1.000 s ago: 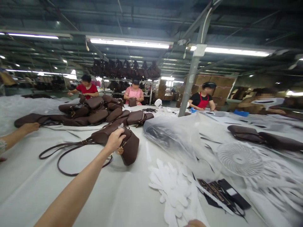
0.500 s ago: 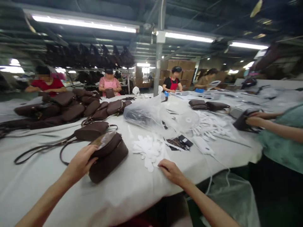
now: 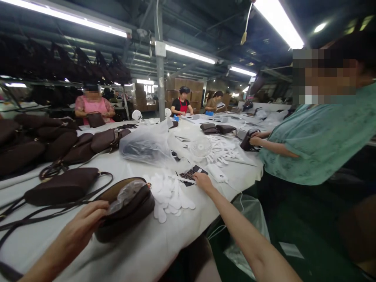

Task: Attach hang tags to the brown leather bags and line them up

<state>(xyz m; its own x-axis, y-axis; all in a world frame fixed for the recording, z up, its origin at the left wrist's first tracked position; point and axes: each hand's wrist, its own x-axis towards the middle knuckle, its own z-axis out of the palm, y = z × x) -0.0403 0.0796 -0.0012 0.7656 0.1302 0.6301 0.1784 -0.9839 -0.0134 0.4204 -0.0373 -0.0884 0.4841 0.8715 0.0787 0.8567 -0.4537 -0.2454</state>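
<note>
My left hand is closed on the near rim of a dark brown handbag. The bag is unzipped, with crumpled clear plastic showing in its mouth. My right hand reaches across the white-covered table, fingers pinched at the edge of black hang tags with gold lettering. A white toothed strip lies across the tags by my fingertips. Between my hands is a heap of white foam-like cutouts. Another brown handbag with a long strap lies beyond my left hand.
Brown handbags pile up at the left. A clear plastic bag, a white fan and a white device with a cord lie ahead. A person in green handles a dark bag at the right; others work across the table.
My view has turned right. The held handbag now stands nearer, its mouth open towards me. My right hand has gone from the white cutouts to the black tags.
</note>
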